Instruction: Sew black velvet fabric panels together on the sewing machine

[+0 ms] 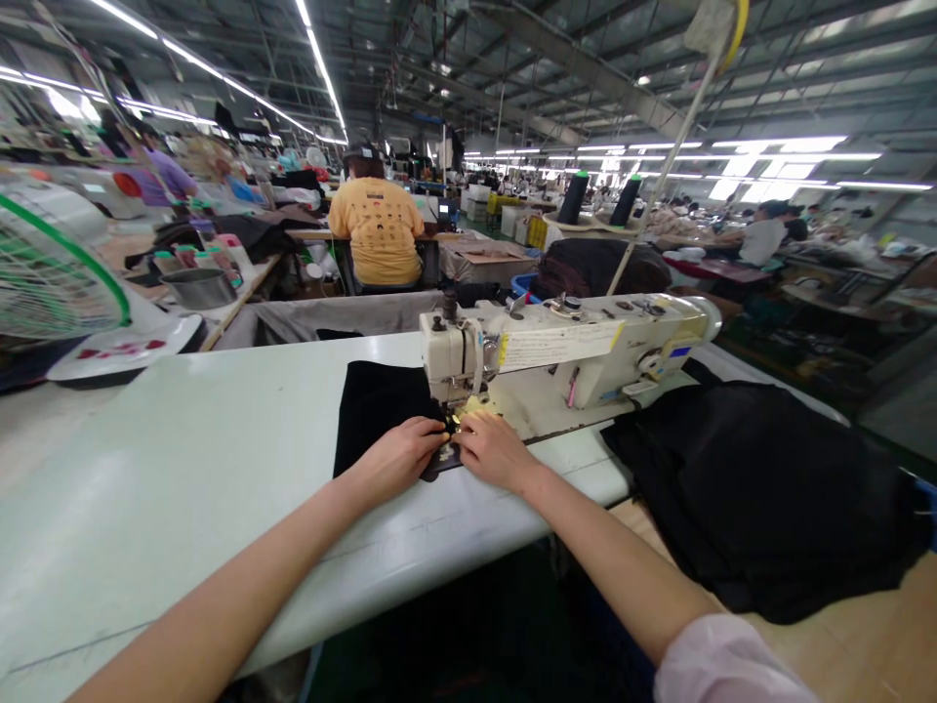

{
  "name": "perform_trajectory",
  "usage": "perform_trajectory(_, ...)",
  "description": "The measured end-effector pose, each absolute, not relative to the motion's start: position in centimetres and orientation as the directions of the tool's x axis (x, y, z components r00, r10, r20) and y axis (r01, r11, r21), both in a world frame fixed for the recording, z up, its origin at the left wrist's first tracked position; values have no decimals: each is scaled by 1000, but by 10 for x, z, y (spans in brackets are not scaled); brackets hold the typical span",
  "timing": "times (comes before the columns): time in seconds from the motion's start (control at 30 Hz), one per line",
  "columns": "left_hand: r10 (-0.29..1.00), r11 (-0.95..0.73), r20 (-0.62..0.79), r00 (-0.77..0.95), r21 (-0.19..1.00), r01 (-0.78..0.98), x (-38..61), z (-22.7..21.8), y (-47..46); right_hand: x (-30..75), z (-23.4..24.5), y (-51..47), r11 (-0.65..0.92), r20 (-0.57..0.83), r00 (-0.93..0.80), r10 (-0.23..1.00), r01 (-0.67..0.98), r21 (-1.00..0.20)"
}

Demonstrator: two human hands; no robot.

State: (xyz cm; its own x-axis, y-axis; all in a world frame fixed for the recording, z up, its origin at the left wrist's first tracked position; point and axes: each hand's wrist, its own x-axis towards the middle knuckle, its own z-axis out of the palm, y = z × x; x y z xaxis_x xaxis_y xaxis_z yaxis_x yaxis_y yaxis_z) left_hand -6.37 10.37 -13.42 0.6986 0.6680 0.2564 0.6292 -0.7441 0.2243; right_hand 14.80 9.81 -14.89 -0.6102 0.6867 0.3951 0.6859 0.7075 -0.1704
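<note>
A cream sewing machine (563,351) stands on the white table (183,469). A piece of black fabric (373,405) lies under its needle end and spreads to the left. My left hand (399,454) rests on the fabric with fingers curled, pressing its edge just left of the needle. My right hand (492,449) lies close beside it, fingers bent down on the fabric in front of the lit needle area. The fingertips of both hands nearly meet at the presser foot, which they partly hide.
A heap of black cloth (761,488) lies at the right on a wooden surface. A green-rimmed fan (65,283) stands at the far left. A person in a yellow shirt (381,229) sits ahead with their back turned. Two dark thread cones (600,200) stand behind the machine.
</note>
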Motion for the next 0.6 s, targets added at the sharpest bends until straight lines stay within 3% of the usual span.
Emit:
perform_trajectory(0.4, 779, -623, 281, 561, 233, 747, -73, -154, 129, 193, -128, 37, 610, 561, -360, 745, 708, -356)
perform_trajectory(0.53, 805, -591, 230, 547, 233, 772, -77, -151, 122, 273, -107, 12, 431, 647, -178, 742, 865, -256)
perform_trajectory(0.6, 815, -578, 210, 540, 234, 782, -83, -147, 112, 331, -101, 7, 217, 688, -58, 723, 965, -147)
